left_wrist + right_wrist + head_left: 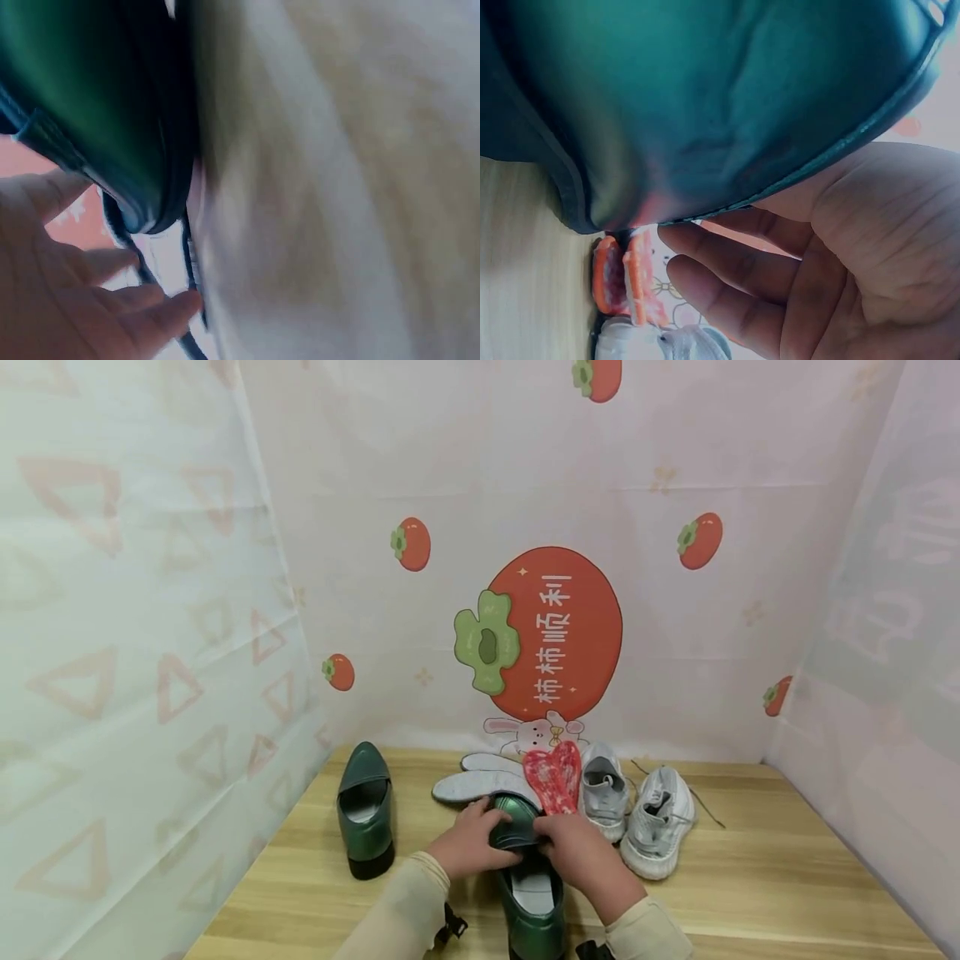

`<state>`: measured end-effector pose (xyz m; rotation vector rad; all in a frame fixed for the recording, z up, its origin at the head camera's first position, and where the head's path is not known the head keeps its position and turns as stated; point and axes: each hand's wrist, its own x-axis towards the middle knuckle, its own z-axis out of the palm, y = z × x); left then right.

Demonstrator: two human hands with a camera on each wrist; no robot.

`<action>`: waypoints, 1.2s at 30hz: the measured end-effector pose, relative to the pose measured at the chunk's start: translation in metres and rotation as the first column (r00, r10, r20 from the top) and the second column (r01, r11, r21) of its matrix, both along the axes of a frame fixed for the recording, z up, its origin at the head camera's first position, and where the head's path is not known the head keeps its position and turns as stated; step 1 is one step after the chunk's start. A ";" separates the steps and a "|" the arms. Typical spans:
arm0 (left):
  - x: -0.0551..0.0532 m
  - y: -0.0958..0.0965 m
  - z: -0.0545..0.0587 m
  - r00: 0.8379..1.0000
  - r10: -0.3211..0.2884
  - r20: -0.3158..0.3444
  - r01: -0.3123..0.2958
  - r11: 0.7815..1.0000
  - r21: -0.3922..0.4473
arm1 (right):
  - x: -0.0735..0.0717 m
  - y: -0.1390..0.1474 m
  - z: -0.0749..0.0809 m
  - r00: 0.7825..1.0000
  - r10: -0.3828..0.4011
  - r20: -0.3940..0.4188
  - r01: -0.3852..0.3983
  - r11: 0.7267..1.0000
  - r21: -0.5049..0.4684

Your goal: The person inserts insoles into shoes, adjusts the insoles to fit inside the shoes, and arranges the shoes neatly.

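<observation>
Green shoe at the table's near side, toe away from you. Your right hand pinches its opening's edge; your left hand is loosely spread opposite. Beyond: grey insoles, red pads. Grey sneakers right, second green shoe left.
</observation>
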<state>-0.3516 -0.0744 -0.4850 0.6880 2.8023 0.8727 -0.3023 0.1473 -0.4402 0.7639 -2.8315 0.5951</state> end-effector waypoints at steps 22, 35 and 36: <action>0.016 0.005 0.038 0.982 -0.113 -0.150 0.094 0.988 -0.125 | -0.005 0.004 -0.005 0.998 -0.033 0.060 0.034 0.999 -0.023; 0.029 0.002 0.042 1.000 -0.014 0.019 0.016 0.994 -0.105 | -0.002 0.001 -0.004 0.972 -0.116 0.204 0.125 0.992 -0.030; 0.029 0.002 0.042 1.000 -0.015 0.005 0.015 0.994 -0.112 | -0.002 0.001 -0.004 0.973 -0.107 0.203 0.116 0.993 -0.033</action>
